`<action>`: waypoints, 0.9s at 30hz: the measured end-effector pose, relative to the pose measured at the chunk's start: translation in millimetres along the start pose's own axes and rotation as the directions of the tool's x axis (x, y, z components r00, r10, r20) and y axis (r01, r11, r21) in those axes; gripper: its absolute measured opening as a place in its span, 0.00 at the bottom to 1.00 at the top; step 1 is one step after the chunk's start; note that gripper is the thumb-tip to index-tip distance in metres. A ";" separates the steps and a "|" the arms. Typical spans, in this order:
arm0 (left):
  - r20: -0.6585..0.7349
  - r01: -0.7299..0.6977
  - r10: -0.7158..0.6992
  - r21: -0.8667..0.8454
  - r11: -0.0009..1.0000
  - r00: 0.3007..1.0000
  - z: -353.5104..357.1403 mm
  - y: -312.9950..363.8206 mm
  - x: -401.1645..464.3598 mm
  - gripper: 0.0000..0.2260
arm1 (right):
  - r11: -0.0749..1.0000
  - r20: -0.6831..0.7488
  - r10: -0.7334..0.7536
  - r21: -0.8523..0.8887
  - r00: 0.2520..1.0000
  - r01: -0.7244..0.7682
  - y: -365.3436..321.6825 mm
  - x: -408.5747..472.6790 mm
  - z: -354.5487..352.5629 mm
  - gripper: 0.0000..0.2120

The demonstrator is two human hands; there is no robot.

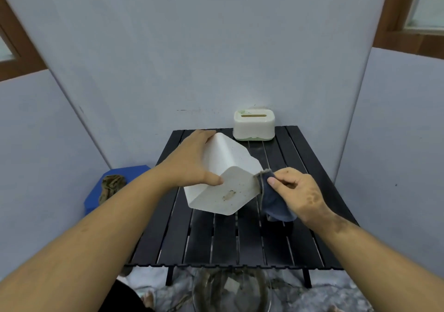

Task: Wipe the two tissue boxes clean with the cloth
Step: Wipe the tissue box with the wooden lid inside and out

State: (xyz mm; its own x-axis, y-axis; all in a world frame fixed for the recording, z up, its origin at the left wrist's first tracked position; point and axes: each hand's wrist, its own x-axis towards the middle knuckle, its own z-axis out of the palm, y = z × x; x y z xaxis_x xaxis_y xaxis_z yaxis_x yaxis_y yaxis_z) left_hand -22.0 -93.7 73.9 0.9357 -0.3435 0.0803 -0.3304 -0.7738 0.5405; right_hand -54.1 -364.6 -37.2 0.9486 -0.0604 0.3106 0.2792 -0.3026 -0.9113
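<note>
Nearest, a glass bowl sits below the desk front edge. Left hand grips a tilted white tissue box above the slats; right hand pinches a dark cloth against its right edge. A second tissue box stands at the far edge, apart; the near slats are bare.

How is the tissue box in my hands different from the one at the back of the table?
The held tissue box is tipped over in the left hand, its end face showing brown smudges; the back tissue box stands upright on the table, untouched. The cloth in the right hand meets only the held one. The back one has a green base. Both are whitish plastic with rounded corners.
</note>
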 end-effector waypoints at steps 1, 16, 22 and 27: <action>-0.023 -0.007 0.006 -0.038 0.999 1.000 0.2 -9.0 -7.0 0.51 | 1.000 -0.015 -0.001 0.000 1.000 0.001 -1.6 -1.2 3.4 0.03; -0.110 0.001 -0.058 -0.459 0.888 0.992 59.4 -78.7 -66.5 0.53 | 0.988 -0.095 -0.134 -0.090 0.986 0.125 -36.3 -17.3 26.1 0.06; -0.194 -0.021 -0.093 -0.515 0.857 0.977 67.2 -76.6 -61.4 0.49 | 0.992 -0.131 -0.081 -0.106 0.988 0.067 -40.8 -0.1 22.0 0.04; -0.265 -0.039 -0.136 -0.563 0.826 0.955 76.6 -67.1 -56.9 0.46 | 0.965 -0.048 -0.113 -0.245 0.992 0.098 -51.6 13.9 26.8 0.03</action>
State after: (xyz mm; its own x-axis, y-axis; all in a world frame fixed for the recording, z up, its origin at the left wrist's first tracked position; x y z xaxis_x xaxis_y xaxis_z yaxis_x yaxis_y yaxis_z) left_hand -62.6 -63.0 -31.1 0.9709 -0.0815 0.2253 -0.2396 -0.3258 0.9146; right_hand -51.4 -324.3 6.9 0.9029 -0.0717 0.4239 0.3253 -0.5305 -0.7828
